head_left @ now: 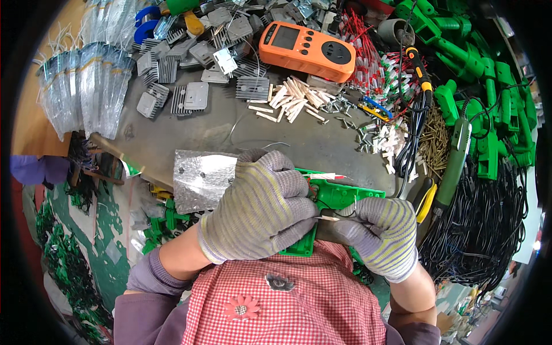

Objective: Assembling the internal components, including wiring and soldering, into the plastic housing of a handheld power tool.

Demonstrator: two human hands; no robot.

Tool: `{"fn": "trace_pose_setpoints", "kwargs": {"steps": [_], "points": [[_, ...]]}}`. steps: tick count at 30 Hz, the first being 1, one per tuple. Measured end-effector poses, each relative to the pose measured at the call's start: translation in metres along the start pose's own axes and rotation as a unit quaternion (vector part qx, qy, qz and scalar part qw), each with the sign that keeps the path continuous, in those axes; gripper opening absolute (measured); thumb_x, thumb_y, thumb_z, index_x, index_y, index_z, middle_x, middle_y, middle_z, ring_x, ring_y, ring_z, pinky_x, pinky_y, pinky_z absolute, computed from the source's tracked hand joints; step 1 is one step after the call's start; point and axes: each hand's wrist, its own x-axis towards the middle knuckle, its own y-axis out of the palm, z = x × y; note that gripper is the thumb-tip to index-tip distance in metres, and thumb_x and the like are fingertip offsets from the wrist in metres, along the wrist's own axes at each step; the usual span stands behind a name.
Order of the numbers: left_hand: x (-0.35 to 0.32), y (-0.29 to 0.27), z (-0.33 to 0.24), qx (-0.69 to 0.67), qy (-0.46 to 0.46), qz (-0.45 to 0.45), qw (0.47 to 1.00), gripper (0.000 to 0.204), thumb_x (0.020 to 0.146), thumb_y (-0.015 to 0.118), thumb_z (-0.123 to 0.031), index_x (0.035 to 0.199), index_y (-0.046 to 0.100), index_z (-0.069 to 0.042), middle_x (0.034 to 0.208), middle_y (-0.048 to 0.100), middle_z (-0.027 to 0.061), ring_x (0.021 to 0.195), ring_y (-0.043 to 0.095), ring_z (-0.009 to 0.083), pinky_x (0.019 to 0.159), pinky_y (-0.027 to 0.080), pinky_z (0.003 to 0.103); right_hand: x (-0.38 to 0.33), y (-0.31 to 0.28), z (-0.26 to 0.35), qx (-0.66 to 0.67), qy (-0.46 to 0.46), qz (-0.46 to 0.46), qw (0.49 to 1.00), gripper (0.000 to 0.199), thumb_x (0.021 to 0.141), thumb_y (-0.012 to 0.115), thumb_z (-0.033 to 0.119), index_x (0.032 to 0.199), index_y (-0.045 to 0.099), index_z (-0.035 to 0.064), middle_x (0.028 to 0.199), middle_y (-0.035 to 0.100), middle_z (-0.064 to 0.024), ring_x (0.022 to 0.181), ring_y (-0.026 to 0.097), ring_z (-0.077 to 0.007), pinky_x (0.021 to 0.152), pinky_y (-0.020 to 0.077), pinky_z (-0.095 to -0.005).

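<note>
In grey-and-yellow striped gloves, both my hands work at a green plastic housing [343, 196] held at the table's near edge. My left hand [253, 201] is closed over the housing's left side, its fingertips pinching a thin wire. A small white sleeve [329, 218] sits on that wire between the hands. Fingers of my right hand [382, 233] are closed on the wire's other side; the exact pinch is partly hidden. Another white sleeve [323, 176], with a red lead end, lies across the housing's upper edge. Under my left hand is a sheet of silvery bubble wrap [201, 181].
Finned metal heat sinks [167, 69] and an orange meter [307, 50] cover the far table. White sleeves [296, 98], screws [345, 106] and red-wired parts [368, 52] lie nearby. At right are a soldering iron [420, 69], a green electric screwdriver [454, 164], black cables [477, 230] and green housings [489, 115].
</note>
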Motion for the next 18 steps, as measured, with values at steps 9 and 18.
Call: {"fn": "trace_pose_setpoints", "kwargs": {"steps": [9, 18], "points": [[-0.002, -0.002, -0.017, 0.083, -0.046, -0.002, 0.995, 0.020, 0.074, 0.077, -0.033, 0.086, 0.075, -0.018, 0.088, 0.061, 0.0033, 0.087, 0.058, 0.0288, 0.082, 0.044, 0.045, -0.020, -0.008, -0.016, -0.025, -0.024, -0.060, 0.998, 0.018, 0.075, 0.081, 0.013, 0.088, 0.069, 0.0071, 0.077, 0.057, -0.0079, 0.070, 0.059, -0.0284, 0.063, 0.0486, -0.0384], [0.034, 0.020, -0.035, 0.157, -0.055, -0.061, 0.984, 0.024, 0.072, 0.076, -0.032, 0.096, 0.077, -0.025, 0.134, 0.061, 0.0058, 0.115, 0.053, 0.0320, 0.100, 0.037, 0.052, -0.025, 0.010, -0.028, -0.018, -0.097, -0.179, 0.979, 0.025, 0.075, 0.080, 0.019, 0.094, 0.068, 0.0089, 0.085, 0.064, -0.0098, 0.074, 0.064, -0.0316, 0.067, 0.0518, -0.0431]]}}
